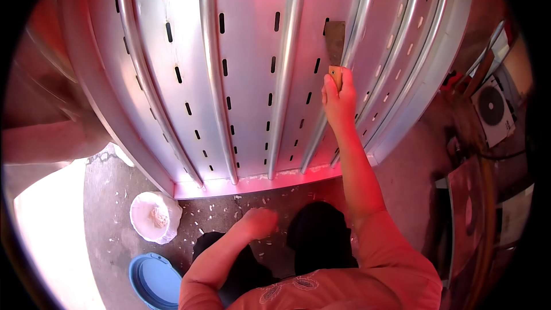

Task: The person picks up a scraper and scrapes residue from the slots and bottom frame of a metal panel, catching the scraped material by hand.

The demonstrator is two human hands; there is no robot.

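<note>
A scraper [335, 43] with a flat metal blade and a short wooden handle is in my right hand [341, 95], the fingers wrapped round the handle. Its blade points up and lies over the large metal panel [247, 34], close to a slot and beside one of the round metal bars [287, 63]. Rows of slots run along the panel; several on the right look pale, as if filled, while others are dark. Low down, my left hand [258, 223] is curled into a fist near my knees, apart from the panel, with nothing showing in it.
On the floor at left stand a white-lined bin [138, 212] with pale scraps inside and a blue basin [138, 281]. Pale bits are scattered over the concrete floor [212, 212]. At right are a fan-like unit [495, 109] and a leaning board [466, 212].
</note>
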